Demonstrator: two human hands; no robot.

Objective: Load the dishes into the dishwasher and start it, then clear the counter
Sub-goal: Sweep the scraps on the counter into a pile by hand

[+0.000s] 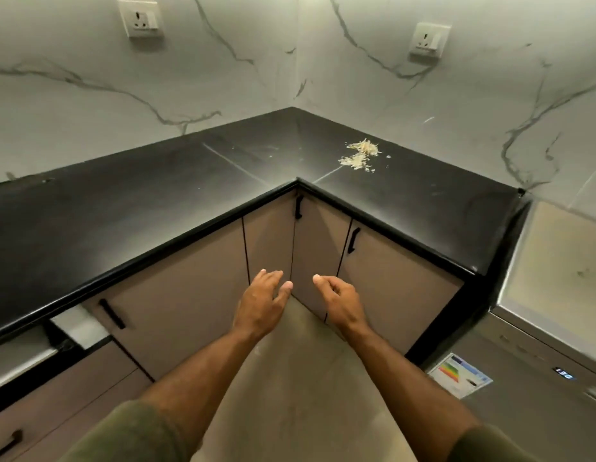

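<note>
You have two hands out in front of you, both empty: your left hand point(261, 300) has its fingers loosely spread and relaxed, and your right hand point(338, 300) hangs with fingers softly curled, grasping nothing. Both hover below the counter's inner corner, in front of the cabinet doors point(196, 288).

Count what sits around that black L-shaped counter point(150, 201): one heap of pale food scraps point(359, 155), two wall sockets point(141, 18) point(429, 40), and four black cabinet handles in view. The scraps lie on the counter's right-hand run, near the back wall, just right of the inner corner; they are off-white, shredded and flaky, split into two small clumps with a few crumbs scattered beside them.

The counter is dark and glossy, with faint smears. Behind it rise white marble-look walls with grey veins. Right of the counter's end stands the steel dishwasher point(536, 388), door closed, with one lit display point(564, 375) and one energy label point(459, 375). The floor below the counter is beige.
</note>
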